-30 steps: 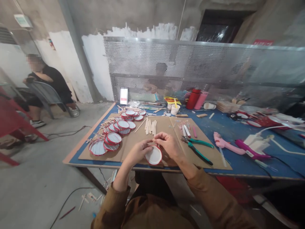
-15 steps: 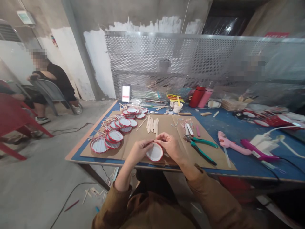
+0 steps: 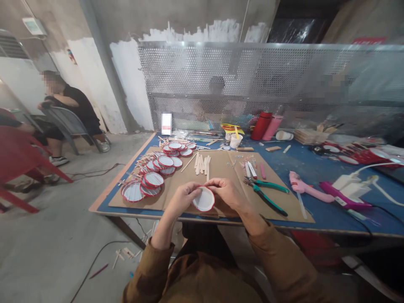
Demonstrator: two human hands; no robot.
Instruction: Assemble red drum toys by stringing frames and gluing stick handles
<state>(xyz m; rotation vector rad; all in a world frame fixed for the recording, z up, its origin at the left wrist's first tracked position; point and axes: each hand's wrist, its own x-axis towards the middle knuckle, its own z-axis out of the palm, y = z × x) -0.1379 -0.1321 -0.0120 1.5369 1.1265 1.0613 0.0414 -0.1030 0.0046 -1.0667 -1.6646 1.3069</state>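
Between my hands is a round white disc with a red rim (image 3: pixel 203 199), near the front edge of the cardboard sheet (image 3: pixel 176 202). My left hand (image 3: pixel 186 196) pinches its upper left edge. The fingers of my right hand (image 3: pixel 223 191) are pressed together at its upper right edge. Pale wooden sticks (image 3: pixel 202 164) lie just beyond my hands. Several similar red-rimmed discs (image 3: pixel 153 179) are piled to the left. On the right are pliers with green handles (image 3: pixel 269 201) and white and pink markers (image 3: pixel 251 169).
A pink glue gun (image 3: pixel 311 191) and a purple power strip (image 3: pixel 344 198) with cables lie at the right. Bottles (image 3: pixel 261 125) and a paper cup (image 3: pixel 235 141) stand by the perforated screen (image 3: pixel 189 71). A person (image 3: pixel 75 101) sits at the left.
The disc has tilted and shifted slightly left between my hands. My right hand's fingers have moved a little along its upper edge.
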